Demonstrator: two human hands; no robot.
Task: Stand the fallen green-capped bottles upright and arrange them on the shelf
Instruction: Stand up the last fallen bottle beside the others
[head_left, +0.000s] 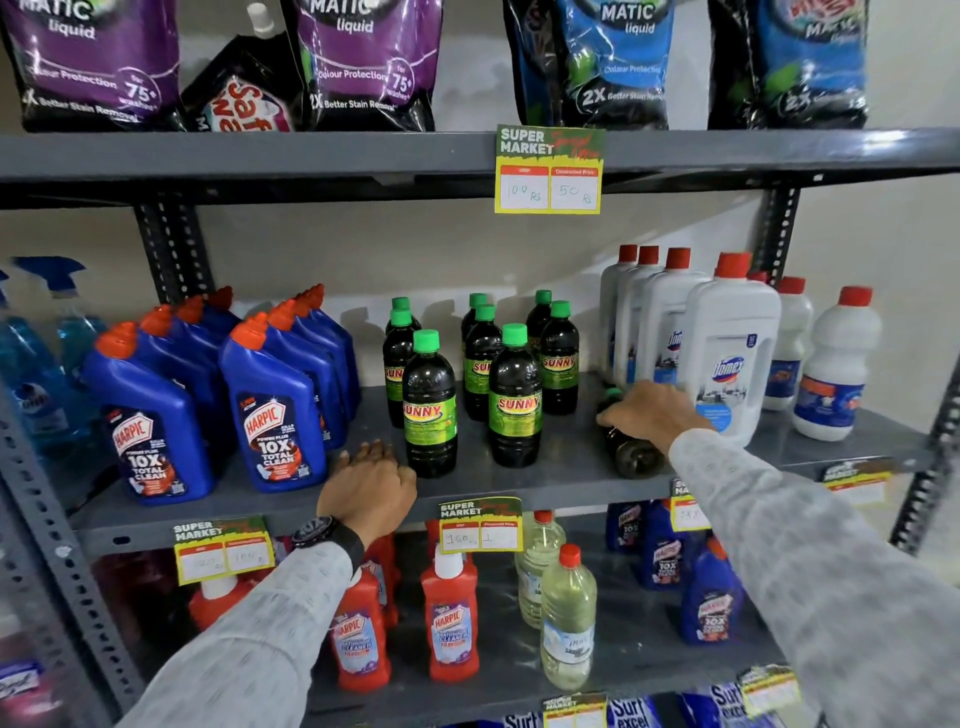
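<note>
Dark fallen bottle (631, 452) lies under right hand (652, 410).

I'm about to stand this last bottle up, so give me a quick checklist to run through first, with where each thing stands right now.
1. Right hand on the fallen bottle: ok, it lies over the bottle; a closed grip cannot be told.
2. Cap on the fallen bottle: ok, a bit of green shows by the fingers; tightness cannot be told.
3. Free shelf space beside the upright bottles: ok.
4. White Domex bottle close behind the hand: not ok, it could be knocked.
5. Left hand out of the way: ok, it rests at the shelf edge.
</note>
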